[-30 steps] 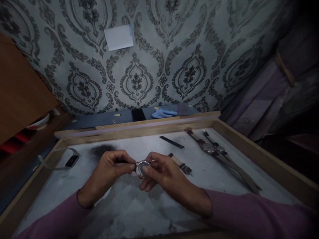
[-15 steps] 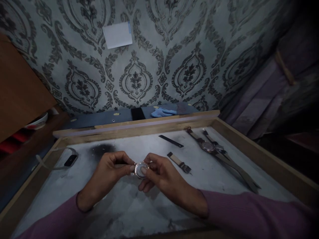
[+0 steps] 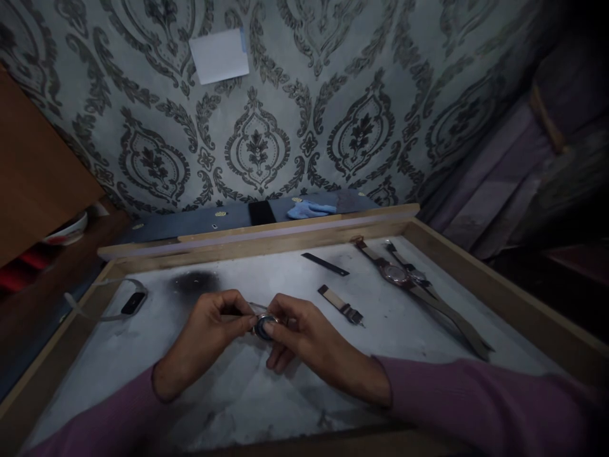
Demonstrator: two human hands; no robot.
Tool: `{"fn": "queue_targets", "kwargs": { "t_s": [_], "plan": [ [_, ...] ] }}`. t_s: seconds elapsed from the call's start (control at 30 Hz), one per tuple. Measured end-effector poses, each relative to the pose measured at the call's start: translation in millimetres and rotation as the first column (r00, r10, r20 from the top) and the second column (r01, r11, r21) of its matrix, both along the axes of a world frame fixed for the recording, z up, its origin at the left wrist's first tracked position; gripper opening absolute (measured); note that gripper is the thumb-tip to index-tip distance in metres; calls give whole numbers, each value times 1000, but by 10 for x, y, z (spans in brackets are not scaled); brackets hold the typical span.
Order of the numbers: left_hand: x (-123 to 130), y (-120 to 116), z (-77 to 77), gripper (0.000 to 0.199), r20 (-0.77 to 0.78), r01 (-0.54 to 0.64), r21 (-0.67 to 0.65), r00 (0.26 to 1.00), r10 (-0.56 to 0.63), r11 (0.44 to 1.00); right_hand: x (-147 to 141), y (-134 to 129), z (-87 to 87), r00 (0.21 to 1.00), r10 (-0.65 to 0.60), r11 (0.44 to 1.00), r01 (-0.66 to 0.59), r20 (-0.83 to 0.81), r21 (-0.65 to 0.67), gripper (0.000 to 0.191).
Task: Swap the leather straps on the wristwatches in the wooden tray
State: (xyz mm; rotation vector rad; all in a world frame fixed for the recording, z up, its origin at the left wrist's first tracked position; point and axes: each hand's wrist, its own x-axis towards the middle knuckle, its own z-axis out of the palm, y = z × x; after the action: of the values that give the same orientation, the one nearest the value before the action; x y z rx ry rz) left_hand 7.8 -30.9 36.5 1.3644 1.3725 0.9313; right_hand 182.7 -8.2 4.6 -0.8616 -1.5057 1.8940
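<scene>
Between my two hands, above the middle of the tray, is a round watch case (image 3: 262,326) without straps that I can see. It has a shiny metal rim, and its face looks dark. The thumb and fingertips of my left hand (image 3: 216,324) pinch its left edge. My right hand (image 3: 302,327) grips the right side, its thumb pressed on the round surface. Right of my right hand lies a short watch strap piece (image 3: 340,305) with a buckle. Behind that is a longer dark strap piece (image 3: 325,263).
A wooden-rimmed tray (image 3: 228,249) surrounds the work. Two strapped watches (image 3: 396,273) lie at right, a smartwatch (image 3: 133,303) with a pale band at left. Beyond the rim are a dark flat object (image 3: 261,213) and a blue cloth (image 3: 310,209). A dark smudge (image 3: 195,281) marks the tray surface.
The watch case has tilted in my fingers, and its surface now looks dark where it looked silvery before. Both hands keep their grip. The view has shifted slightly.
</scene>
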Motion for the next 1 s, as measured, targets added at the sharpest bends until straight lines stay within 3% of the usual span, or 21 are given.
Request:
{"fn": "queue_targets", "kwargs": {
  "t_s": [0.13,0.33,0.4,0.7,1.0],
  "plan": [
    [21,-24,-8,16,34,28,-10,999,-27,1000,6,-1,48,996,-6,999,2,86,54,19],
    [26,-69,-37,15,14,65,4,998,-65,998,52,-47,113,974,46,977,-90,222,191,1],
    [15,-76,-25,13,7,77,6,997,-77,997,63,-53,115,974,39,970,-90,221,225,5],
    [-23,-64,28,8,-1,117,11,993,-117,993,54,-40,95,990,25,981,-51,141,187,5],
    [-13,-53,65,21,-68,87,65,994,-83,994,57,-37,97,992,55,986,-73,116,151,4]
  ]
}}
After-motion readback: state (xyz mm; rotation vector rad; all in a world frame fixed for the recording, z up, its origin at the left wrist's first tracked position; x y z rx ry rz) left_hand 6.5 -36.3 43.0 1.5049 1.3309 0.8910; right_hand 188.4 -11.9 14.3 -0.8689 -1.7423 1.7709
